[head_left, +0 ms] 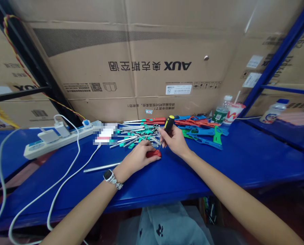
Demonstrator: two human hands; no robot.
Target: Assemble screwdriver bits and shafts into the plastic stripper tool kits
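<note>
My left hand (141, 154) is closed around the red handle of a stick lighter (154, 153). The lighter lies on the blue tabletop, with its long metal tube pointing left from under the hand. A screwdriver (169, 124) with a black and yellow handle is gripped in my right hand (176, 140). Its shaft slants down to the red handle, where the tip appears to meet the end; the exact contact is too small to make out. Just behind both hands is a pile of metal lighter tubes (134, 134) with teal parts.
Red handles (154, 120) and blue and green handle shells (205, 132) lie behind and to the right. A bottle (218, 114) and a paper cup (233, 114) stand at the back right. To the left are a power strip (65, 141), white cables and a blurred phone-like item (105, 133). Cardboard (147, 41) rises behind.
</note>
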